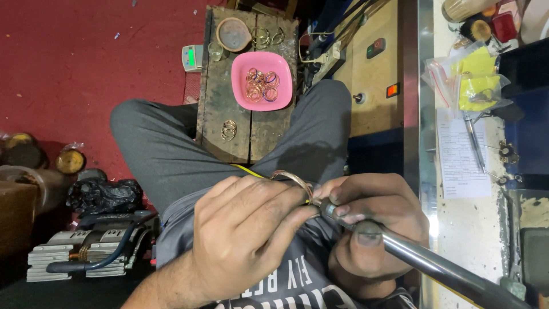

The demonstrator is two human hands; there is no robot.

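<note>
One thin gold metal bangle (293,178) pinched in left hand (243,229); right hand (372,220) grips steel handpiece (423,260) at 3 o'clock, tip touching.

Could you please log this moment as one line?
left hand: holds thin metal bangle | right hand: grips steel rotary handpiece | tip: at bangle

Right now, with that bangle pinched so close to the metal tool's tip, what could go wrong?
The left hand pinches the thin bangle right at the metal tool tip gripped by the right hand; a slip might nick a fingertip or mar the ring. The bangle is held only by fingertips over the lap, so it could drop to the floor. The pink tray of rings sits near the wooden block's edge, so a knee bump might spill it.
</note>
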